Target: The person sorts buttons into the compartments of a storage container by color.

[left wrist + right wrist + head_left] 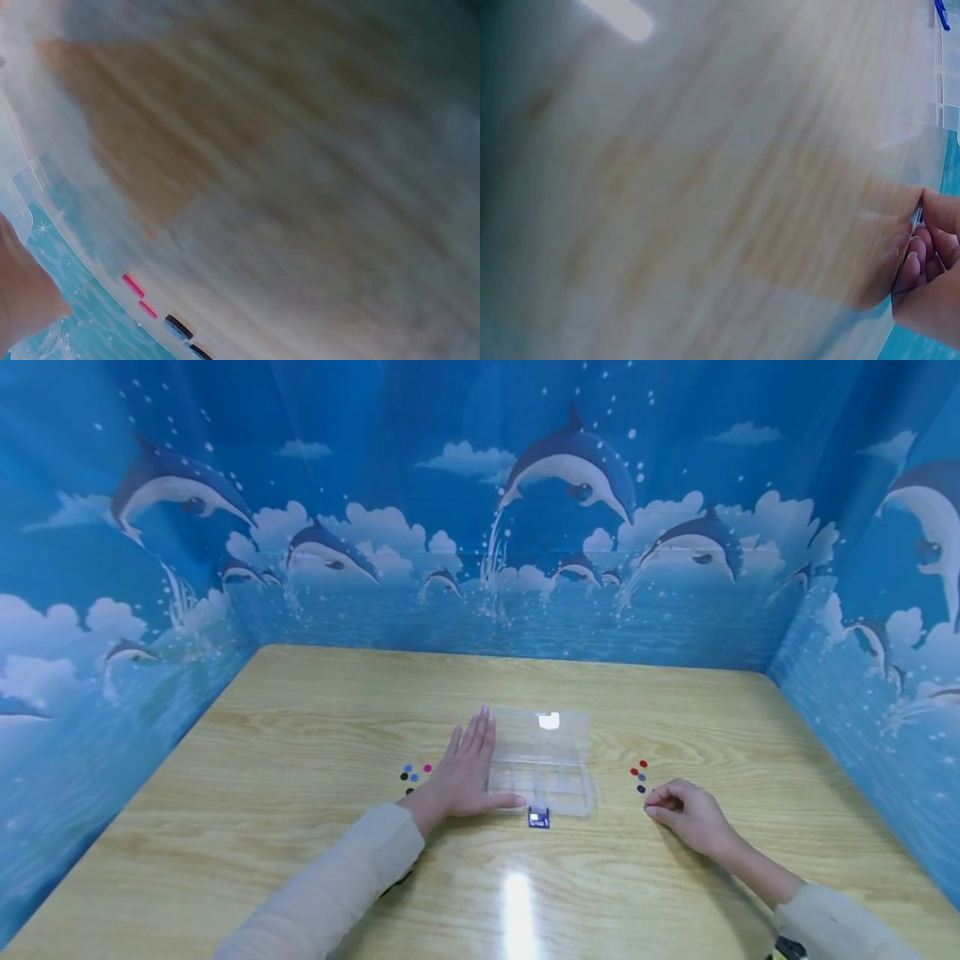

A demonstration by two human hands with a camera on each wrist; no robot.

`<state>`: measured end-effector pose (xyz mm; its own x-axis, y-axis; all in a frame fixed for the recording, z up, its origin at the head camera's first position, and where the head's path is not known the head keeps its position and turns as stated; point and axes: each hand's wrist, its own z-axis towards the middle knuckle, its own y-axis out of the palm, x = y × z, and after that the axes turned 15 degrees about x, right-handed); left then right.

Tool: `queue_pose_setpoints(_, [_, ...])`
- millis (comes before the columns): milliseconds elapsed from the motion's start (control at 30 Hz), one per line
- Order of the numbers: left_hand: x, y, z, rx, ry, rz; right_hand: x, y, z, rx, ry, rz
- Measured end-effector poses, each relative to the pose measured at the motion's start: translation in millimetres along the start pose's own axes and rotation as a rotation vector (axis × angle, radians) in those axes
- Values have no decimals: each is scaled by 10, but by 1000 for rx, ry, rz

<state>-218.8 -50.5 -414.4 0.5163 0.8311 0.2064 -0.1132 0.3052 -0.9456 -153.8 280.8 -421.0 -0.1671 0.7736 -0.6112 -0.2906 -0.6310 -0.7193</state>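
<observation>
A clear plastic compartment box (566, 789) lies on the table with its lid (517, 735) laid back, a dark blue latch (538, 817) at its front edge. Along the box's left side my left hand (465, 777) rests with straight fingers, its thumb reaching across the near corner. To the right, my right hand (690, 814) pinches a small dark disc, mostly hidden between thumb and forefinger, low over the table. Just beyond those fingertips lie several small discs, among them a red disc (642, 764) and a dark blue disc (641, 789). The pinching fingers also show in the right wrist view.
Left of my left hand, several small discs lie scattered, including a pink disc (427, 768), a blue disc (414, 778) and a black disc (404, 776). The wood-grain table (337, 710) is bounded by a dolphin-print curtain (480, 527) at the back and sides.
</observation>
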Motion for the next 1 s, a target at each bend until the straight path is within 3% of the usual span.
queue_pose_setpoints(1000, [2,-9,-13,-38,-4,-5,-20,-63,47,-55,76,-57])
